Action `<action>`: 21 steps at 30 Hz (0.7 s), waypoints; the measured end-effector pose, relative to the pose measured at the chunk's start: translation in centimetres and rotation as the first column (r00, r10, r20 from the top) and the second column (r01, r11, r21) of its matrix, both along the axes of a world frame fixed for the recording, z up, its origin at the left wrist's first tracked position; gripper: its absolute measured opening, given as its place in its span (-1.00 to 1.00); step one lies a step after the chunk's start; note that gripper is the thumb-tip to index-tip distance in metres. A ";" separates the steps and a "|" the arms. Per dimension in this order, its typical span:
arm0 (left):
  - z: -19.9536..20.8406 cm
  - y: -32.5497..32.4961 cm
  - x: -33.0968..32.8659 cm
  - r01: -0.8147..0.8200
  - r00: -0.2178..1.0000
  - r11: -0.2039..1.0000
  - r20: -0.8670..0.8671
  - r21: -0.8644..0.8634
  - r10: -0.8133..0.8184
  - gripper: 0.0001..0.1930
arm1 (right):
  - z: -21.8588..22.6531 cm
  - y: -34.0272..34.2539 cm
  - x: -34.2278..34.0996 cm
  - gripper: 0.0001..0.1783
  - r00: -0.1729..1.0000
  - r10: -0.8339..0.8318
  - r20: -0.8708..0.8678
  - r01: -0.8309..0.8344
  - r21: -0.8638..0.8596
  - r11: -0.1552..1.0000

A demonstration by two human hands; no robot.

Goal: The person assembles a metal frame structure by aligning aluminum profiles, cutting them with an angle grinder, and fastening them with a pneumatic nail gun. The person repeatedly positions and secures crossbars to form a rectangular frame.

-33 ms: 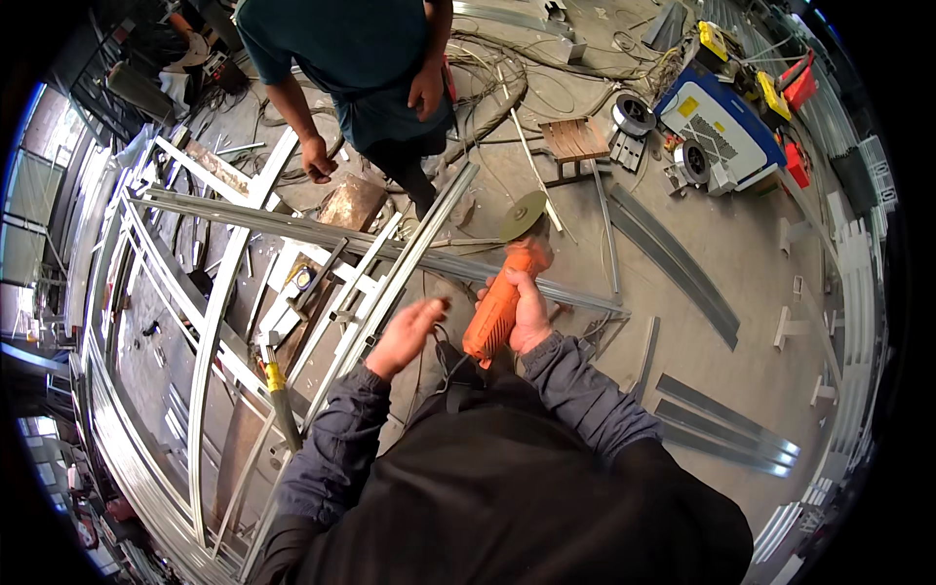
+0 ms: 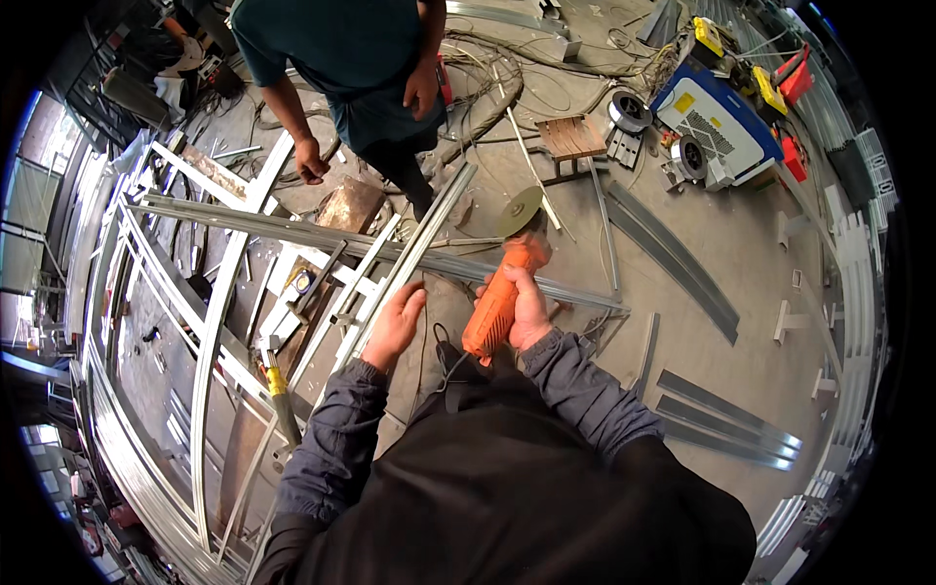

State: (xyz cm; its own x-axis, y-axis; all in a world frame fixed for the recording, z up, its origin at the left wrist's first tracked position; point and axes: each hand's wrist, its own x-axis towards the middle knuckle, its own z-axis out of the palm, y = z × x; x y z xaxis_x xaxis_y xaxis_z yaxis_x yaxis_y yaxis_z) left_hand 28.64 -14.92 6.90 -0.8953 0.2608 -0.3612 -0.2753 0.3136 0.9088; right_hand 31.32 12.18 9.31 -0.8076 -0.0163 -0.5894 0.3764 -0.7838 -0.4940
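Observation:
My right hand is wrapped around the body of an orange angle grinder. Its thin, greenish-grey round disc points away from me, and a cord runs back from the rear end. The grinder's head looks blurred. On the left, my left hand is closed at the right edge of a long, shiny steel profile, its fingertips partly hidden. That profile slopes from the lower left up to the middle, crossing over another long steel bar.
A person stands opposite, hands hanging down. Welded frames fill the left. Flat steel strips lie on the right floor, below a blue-and-white machine and wire spools. A small wooden-topped stool and cables lie ahead.
My left hand has moved left, away from the grinder, to the edge of the steel profile, and its fingers have turned forward. The right hand and the grinder have hardly moved.

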 end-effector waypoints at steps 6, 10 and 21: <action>-6.9 -3.0 -4.9 -0.117 0.847 0.702 -0.440 -0.703 -0.299 -0.25 | 0.4 -0.6 -5.0 -0.52 1.000 0.008 0.005 -0.008 0.038 0.999; -7.9 -3.1 -4.8 -0.020 0.926 0.639 -0.256 -0.769 -0.279 -0.43 | -1.5 -1.3 -7.7 -0.60 0.999 0.038 -0.017 -0.038 -0.016 0.999; -6.8 -3.1 -8.7 0.223 0.966 0.789 0.236 -0.572 -0.102 -0.41 | -3.9 -2.4 -11.7 -0.55 0.998 0.058 0.013 -0.055 -0.133 0.990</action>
